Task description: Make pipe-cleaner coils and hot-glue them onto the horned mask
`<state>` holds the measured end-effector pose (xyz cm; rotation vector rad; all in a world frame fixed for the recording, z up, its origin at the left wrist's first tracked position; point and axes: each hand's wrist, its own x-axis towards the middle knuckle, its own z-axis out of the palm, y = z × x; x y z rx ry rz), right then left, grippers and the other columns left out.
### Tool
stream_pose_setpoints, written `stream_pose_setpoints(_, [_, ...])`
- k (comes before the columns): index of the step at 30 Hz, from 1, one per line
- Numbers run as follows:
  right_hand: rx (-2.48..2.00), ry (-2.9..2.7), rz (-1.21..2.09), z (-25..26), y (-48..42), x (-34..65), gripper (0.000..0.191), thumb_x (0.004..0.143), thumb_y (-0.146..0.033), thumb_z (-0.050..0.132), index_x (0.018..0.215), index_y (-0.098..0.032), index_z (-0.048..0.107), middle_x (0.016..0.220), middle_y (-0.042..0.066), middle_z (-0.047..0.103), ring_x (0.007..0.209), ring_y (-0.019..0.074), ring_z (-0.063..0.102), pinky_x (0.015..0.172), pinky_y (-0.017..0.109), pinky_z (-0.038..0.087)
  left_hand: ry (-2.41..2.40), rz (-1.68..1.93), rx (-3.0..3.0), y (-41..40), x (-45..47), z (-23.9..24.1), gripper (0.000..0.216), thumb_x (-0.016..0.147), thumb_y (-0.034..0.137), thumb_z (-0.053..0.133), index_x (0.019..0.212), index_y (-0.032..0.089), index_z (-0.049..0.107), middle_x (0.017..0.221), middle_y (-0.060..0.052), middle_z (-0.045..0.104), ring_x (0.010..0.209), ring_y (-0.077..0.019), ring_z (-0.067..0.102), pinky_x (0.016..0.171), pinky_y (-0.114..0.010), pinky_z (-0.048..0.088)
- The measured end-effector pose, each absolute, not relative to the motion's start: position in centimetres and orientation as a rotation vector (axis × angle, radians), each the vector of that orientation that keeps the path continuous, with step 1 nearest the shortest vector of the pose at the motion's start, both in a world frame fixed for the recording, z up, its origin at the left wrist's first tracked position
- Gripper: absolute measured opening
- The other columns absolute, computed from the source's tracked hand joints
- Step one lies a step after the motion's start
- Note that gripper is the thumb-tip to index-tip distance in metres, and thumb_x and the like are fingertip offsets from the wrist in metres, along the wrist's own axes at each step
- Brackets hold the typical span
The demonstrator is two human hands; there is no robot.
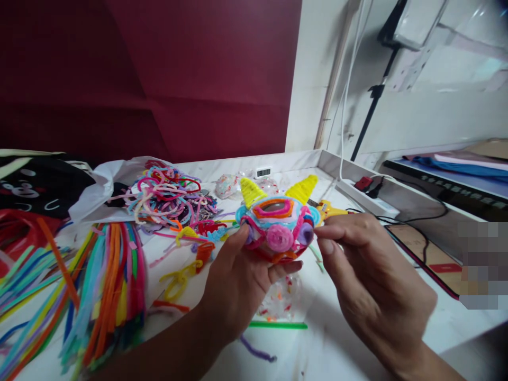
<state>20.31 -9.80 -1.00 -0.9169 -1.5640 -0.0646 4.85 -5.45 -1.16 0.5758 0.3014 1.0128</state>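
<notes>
My left hand point(242, 280) is wrapped round a small craft figure point(280, 219) made of pipe cleaners, holding it up above the table. Two yellow pointed horns stand on its top, and a pink coil sits at the front between purple coils. Orange, pink and light blue strands circle its upper part. My right hand point(369, 275) is at the figure's right side, thumb and forefinger brought together close by the purple coil point(305, 234). Whether the fingertips touch the coil or pinch something small, I cannot tell. Below the figure lies a clear speckled ball point(281, 296).
Bundled pipe cleaners point(115, 286) lie at the left, with a tangled heap point(170, 193) behind them. Loose twisted pieces point(180, 278) and a green stick point(278, 325) are on the table. A small digital display point(263, 172) stands at the back, a power strip point(369, 197) at right.
</notes>
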Motion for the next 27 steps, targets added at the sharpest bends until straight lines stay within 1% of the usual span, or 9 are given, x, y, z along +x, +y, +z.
stream_pose_setpoints(4, [-0.905, -1.553, -0.117, -1.3, -9.6, 20.1, 0.025, 0.086, 0.002, 0.057, 0.105, -0.013, 0.063, 0.094, 0.005, 0.059, 0.09, 0.0135, 0.057, 0.078, 0.03, 0.045, 0.287, 0.995, 0.572, -5.7, 4.9, -1.1, 0.029, 0.085, 0.035, 0.064, 0.104, 0.014, 0.069, 0.097, -0.01, 0.076, 0.089, -0.0229, 0.07, 0.081, -0.042, 0.058])
stream_pose_setpoints(10, [-0.877, -1.535, -0.12, -1.5, -9.5, 20.0, 0.028, 0.083, 0.003, 0.061, 0.106, -0.012, 0.066, 0.092, 0.006, 0.061, 0.086, 0.014, 0.058, 0.073, 0.031, 0.046, 0.294, 0.984, 0.563, -5.7, 4.8, -1.1, 0.029, 0.086, 0.037, 0.063, 0.105, 0.017, 0.07, 0.099, -0.009, 0.075, 0.088, -0.0227, 0.069, 0.081, -0.042, 0.058])
stream_pose_setpoints(15, [-0.88, -1.514, -0.102, -1.5, -9.5, 19.9, 0.029, 0.081, 0.004, 0.063, 0.104, -0.014, 0.068, 0.091, 0.005, 0.063, 0.085, 0.0144, 0.059, 0.074, 0.032, 0.047, 0.302, 0.978, 0.567, -5.7, 4.8, -1.1, 0.03, 0.084, 0.036, 0.065, 0.106, 0.017, 0.07, 0.102, -0.01, 0.075, 0.09, -0.0233, 0.07, 0.081, -0.041, 0.058])
stream_pose_setpoints(22, [-0.871, -1.463, 0.151, -1.0, -9.5, 20.5, 0.023, 0.082, -0.002, 0.067, 0.098, -0.018, 0.072, 0.088, 0.003, 0.065, 0.084, 0.0154, 0.06, 0.071, 0.031, 0.048, 0.317, 0.987, 0.564, -5.7, 4.8, -1.2, 0.028, 0.086, 0.036, 0.063, 0.105, 0.016, 0.07, 0.101, -0.011, 0.075, 0.09, -0.024, 0.07, 0.079, -0.042, 0.059])
stream_pose_setpoints(27, [-0.915, -1.46, 0.33, -0.6, -9.2, 21.3, 0.017, 0.083, -0.009, 0.07, 0.093, -0.023, 0.073, 0.087, 0.002, 0.066, 0.085, 0.0152, 0.061, 0.072, 0.029, 0.049, 0.334, 0.996, 0.58, -5.5, 4.8, -1.2, 0.028, 0.087, 0.035, 0.061, 0.106, 0.016, 0.069, 0.102, -0.011, 0.074, 0.089, -0.0238, 0.07, 0.077, -0.041, 0.059])
